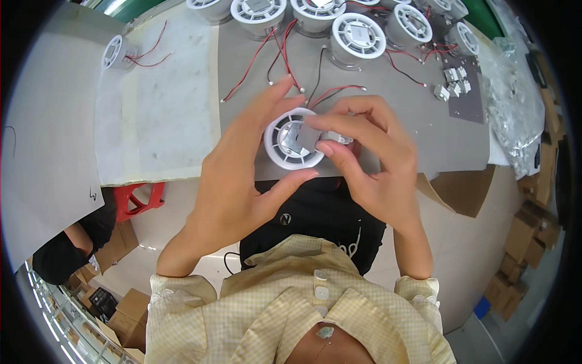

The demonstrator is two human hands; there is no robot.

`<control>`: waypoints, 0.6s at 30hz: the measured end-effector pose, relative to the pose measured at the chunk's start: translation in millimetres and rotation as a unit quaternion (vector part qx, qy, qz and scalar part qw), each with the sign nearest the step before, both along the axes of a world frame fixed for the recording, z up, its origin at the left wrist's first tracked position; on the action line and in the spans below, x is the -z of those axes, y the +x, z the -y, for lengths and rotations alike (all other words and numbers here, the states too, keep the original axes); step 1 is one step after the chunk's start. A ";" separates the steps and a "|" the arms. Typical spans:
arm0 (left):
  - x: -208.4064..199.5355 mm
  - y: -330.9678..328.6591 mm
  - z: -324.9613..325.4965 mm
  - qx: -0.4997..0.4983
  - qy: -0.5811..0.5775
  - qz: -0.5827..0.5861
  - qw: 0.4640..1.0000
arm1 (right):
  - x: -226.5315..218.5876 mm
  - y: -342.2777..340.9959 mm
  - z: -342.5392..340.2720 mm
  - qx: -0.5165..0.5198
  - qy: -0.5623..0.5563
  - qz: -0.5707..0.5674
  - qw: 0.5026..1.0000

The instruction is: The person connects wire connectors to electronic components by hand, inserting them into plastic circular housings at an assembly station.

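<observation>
In front of me a round white slotted lamp housing (pixel 273 146) sits at the table's near edge, with a silvery patch at its centre. My right hand (pixel 379 155) pinches a small grey square pad (pixel 310 138) between thumb and finger, tilted over that centre. My left hand (pixel 233 161) curves around the housing's left side, fingers and thumb apart; whether it touches the rim I cannot tell. A small white block (pixel 337 138) shows partly behind the right fingers. Red and black wires (pixel 333 92) with a white plug stretch out beyond the housing.
Several similar white housings (pixel 358 37) with wires stand along the far side; another housing (pixel 115 52) stands at the far left. Small white blocks (pixel 453 83) lie at the right beside clear plastic bags (pixel 515 115). A red stool (pixel 138 201) and an open carton (pixel 464 191) are below table height.
</observation>
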State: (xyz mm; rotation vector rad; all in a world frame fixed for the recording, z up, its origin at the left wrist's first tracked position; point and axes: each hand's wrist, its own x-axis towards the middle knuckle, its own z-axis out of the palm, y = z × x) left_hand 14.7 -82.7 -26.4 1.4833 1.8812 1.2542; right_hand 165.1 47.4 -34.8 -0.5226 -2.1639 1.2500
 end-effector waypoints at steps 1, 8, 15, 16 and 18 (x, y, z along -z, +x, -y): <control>-0.1 -0.1 0.5 0.008 -0.008 0.001 1.000 | -0.4 -1.1 0.3 -0.004 -0.001 0.002 1.000; 6.2 -6.3 2.3 0.044 0.008 0.039 0.998 | -10.6 -11.1 6.7 -0.035 0.147 0.046 0.987; 8.9 -12.1 0.2 0.051 0.030 0.090 0.994 | -22.9 -18.9 7.7 -0.041 0.286 0.069 0.955; 8.0 -11.3 -0.8 0.041 0.022 0.124 0.991 | -21.9 -19.2 10.1 -0.045 0.286 0.068 0.955; 9.4 -11.9 -0.1 0.028 0.015 0.161 0.986 | -18.9 -18.7 16.3 -0.057 0.260 0.097 0.959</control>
